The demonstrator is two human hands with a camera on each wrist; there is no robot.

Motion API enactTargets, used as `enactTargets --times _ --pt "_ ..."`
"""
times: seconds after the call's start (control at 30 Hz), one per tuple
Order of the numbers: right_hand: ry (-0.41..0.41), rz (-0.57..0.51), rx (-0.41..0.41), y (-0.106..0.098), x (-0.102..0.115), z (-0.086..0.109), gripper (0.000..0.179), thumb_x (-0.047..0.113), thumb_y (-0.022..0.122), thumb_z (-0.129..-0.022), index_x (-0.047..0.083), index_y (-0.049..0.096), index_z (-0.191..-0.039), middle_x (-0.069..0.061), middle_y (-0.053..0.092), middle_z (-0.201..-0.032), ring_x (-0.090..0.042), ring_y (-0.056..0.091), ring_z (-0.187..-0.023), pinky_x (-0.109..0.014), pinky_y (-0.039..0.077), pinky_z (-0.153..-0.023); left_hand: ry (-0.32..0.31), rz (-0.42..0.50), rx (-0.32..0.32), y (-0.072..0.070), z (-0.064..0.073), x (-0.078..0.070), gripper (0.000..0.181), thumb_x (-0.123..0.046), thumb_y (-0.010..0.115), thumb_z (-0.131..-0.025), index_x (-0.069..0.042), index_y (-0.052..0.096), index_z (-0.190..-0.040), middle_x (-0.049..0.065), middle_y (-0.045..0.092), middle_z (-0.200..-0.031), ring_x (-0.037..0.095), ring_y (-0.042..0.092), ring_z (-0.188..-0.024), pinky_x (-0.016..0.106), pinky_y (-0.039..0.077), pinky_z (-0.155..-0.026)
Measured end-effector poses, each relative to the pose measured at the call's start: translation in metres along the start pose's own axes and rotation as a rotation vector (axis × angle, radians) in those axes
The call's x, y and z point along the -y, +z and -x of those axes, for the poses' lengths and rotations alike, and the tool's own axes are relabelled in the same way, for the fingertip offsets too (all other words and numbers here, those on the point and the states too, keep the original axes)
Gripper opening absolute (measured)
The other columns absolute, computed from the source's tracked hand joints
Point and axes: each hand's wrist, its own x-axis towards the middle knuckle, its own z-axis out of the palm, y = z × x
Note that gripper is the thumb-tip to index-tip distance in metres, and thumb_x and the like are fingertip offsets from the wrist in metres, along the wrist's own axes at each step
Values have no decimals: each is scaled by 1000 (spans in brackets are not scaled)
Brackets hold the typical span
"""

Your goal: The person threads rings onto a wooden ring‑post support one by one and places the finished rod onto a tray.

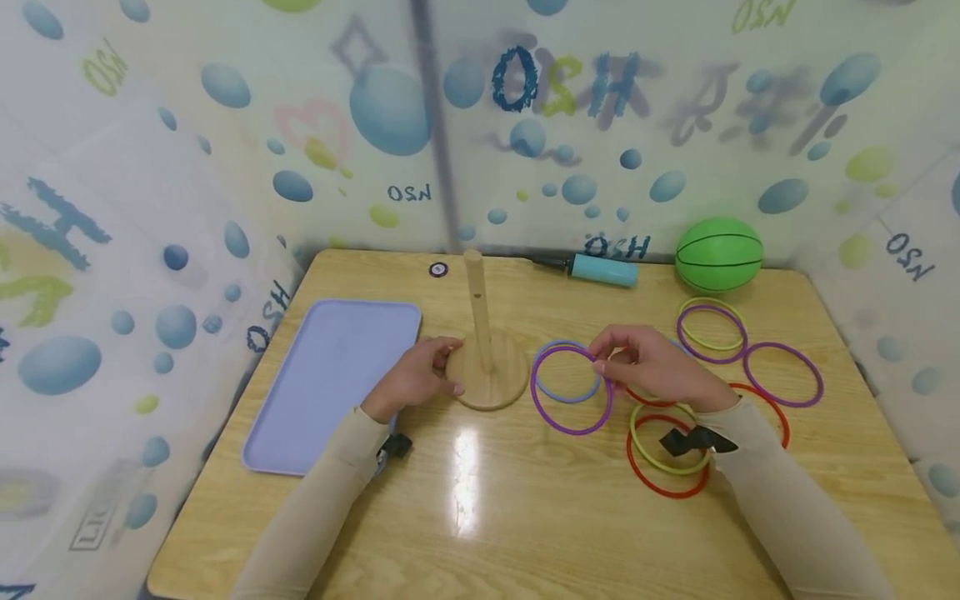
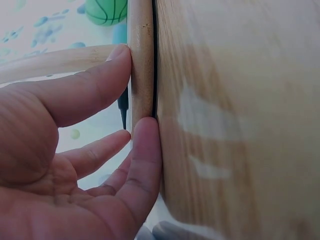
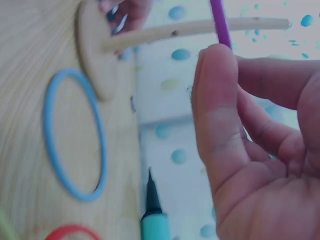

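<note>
A wooden stand (image 1: 510, 379), a round base with an upright post (image 1: 481, 312), stands mid-table. My left hand (image 1: 416, 375) holds the left edge of its base. The left wrist view shows thumb and fingertips at the rim of that base (image 2: 142, 65). My right hand (image 1: 648, 362) pinches a purple ring (image 1: 573, 432) between thumb and fingers, to the right of the base. In the right wrist view the ring (image 3: 220, 22) rises from the fingertips and crosses the post. A blue ring (image 1: 567, 401) lies on the table behind the held ring.
Red, yellow and purple rings (image 1: 795, 403) lie on the table at right, some under my right forearm. A lavender tray (image 1: 330, 375) sits at left. Along the back are a small dark disc (image 1: 438, 269), a blue hand pump (image 1: 603, 270) and a green ball (image 1: 718, 254).
</note>
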Motion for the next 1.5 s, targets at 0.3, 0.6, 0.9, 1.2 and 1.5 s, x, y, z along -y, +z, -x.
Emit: enactTargets --times 0.3,0.6,0.9,1.2,1.5 --pt "-61 -144 -84 5 38 -1 22 18 68 -105 3 65 -120 -13 70 -100 -26 74 -75 -43 64 -69 13 -8 -6 -1 -1 0 82 -12 92 -83 -2 52 -153 21 58 -135 33 64 -118 47 52 -103" --pt "-145 -293 -198 14 83 -8 18 13 70 -103 5 67 -119 -13 68 -100 -23 74 -76 -40 65 -71 21 -23 -17 0 -1 2 81 -12 92 -82 -2 53 -153 21 59 -131 32 63 -116 47 52 -103" --pt "-253 -443 -253 22 116 -34 14 9 70 -102 6 67 -116 -4 67 -98 -17 72 -76 -40 65 -71 7 1 -26 0 -1 4 80 -11 92 -82 -3 54 -152 19 59 -130 31 63 -116 46 52 -103" --pt "-276 -740 -216 26 123 -64 13 -1 62 -104 7 68 -112 -4 70 -91 -14 72 -75 -29 63 -69 16 0 -19 0 -1 2 80 -10 91 -83 -3 53 -153 20 58 -132 32 64 -117 46 53 -103" --pt "-134 -821 -230 33 100 -83 13 1 60 -105 10 68 -108 -3 71 -88 -14 70 -70 -26 62 -66 28 5 -29 -1 -1 3 79 -11 92 -81 -2 55 -150 20 61 -130 31 65 -114 46 52 -101"
